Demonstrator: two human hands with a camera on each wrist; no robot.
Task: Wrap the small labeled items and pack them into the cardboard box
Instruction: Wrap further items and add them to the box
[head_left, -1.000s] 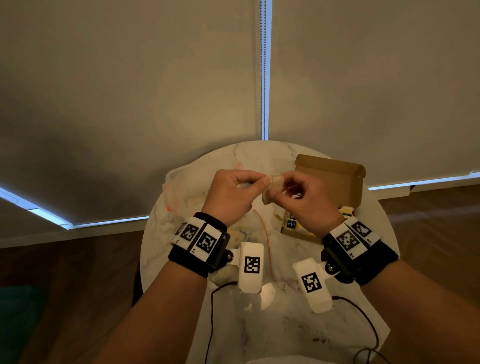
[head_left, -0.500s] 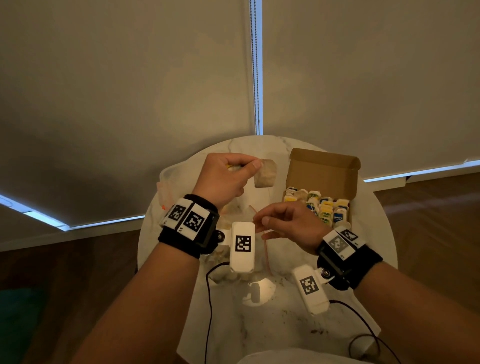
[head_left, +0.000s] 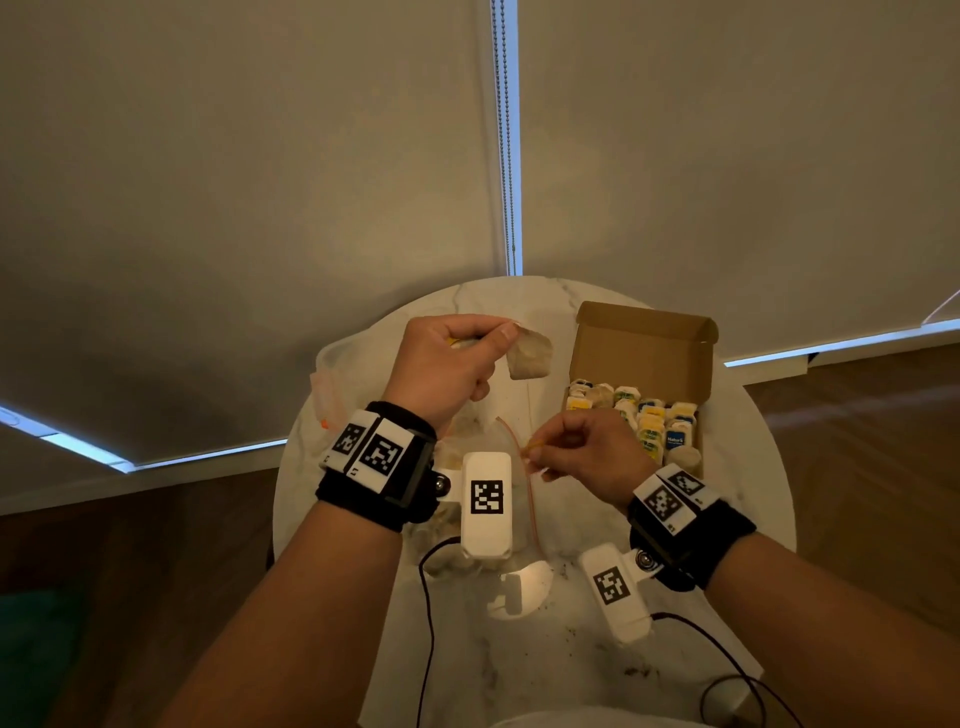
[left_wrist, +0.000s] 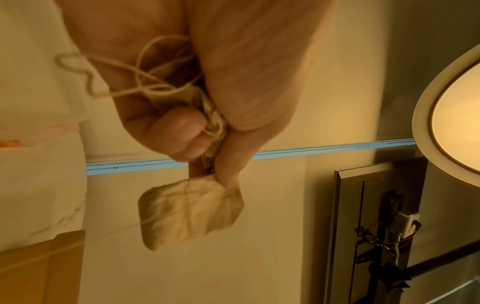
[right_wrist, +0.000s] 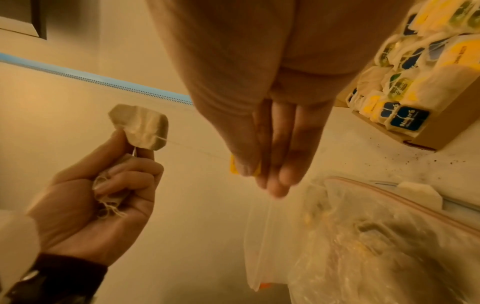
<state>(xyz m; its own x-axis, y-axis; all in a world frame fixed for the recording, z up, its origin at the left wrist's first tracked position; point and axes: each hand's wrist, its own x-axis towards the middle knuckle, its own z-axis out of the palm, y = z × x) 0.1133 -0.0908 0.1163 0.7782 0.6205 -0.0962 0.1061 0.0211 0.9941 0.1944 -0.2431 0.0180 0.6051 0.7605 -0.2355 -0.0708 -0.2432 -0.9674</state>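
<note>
My left hand (head_left: 457, 358) pinches a tan tea bag (head_left: 529, 354) by its corner above the round marble table (head_left: 737, 499); the tea bag (left_wrist: 189, 211) hangs below my thumb, and another crumpled bag with loose string (left_wrist: 155, 82) sits in the palm. My right hand (head_left: 576, 457) pinches the bag's yellow tag (right_wrist: 244, 167), and the thin string (right_wrist: 192, 148) runs taut from it to the tea bag (right_wrist: 141, 127). The open cardboard box (head_left: 644, 348) at the right holds several wrapped tea bags with yellow and blue labels (head_left: 649, 421).
A clear zip bag (right_wrist: 376, 236) with more tea bags lies on the table under my hands. A second plastic bag (head_left: 332, 384) lies at the table's left edge. Dark crumbs (right_wrist: 426, 164) dot the marble near the box. Black cables (head_left: 426, 623) run off my wrists.
My hands came apart: the right hand dropped down and toward me with the tag, drawing the string out, while the left hand kept the tea bag raised.
</note>
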